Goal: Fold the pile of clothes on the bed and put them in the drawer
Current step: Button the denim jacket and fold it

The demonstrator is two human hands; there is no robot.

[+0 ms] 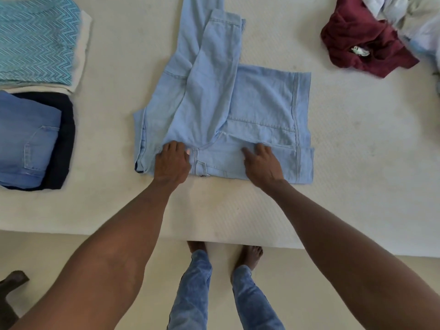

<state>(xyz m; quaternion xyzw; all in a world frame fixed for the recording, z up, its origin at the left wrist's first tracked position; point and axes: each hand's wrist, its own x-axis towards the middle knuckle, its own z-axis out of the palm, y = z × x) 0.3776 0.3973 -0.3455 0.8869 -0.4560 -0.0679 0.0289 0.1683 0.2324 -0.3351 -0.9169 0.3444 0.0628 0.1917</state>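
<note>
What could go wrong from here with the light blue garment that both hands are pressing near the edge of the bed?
1. The light blue garment is only half folded; one long part lies loosely over it and may slide when the left hand or right hand lifts.
2. It lies near the edge of the bed, so a pull could drag it off.
3. The maroon garment and the pale clothes beside it remain unfolded.

Both hands (172, 163) (263, 163) on denim garment (262, 103)

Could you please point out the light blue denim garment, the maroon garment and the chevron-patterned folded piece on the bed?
light blue denim garment (262, 103): head view, flat right panel.
maroon garment (357, 36): head view, middle of the crumpled cloth.
chevron-patterned folded piece (38, 41): head view, top face.
</note>
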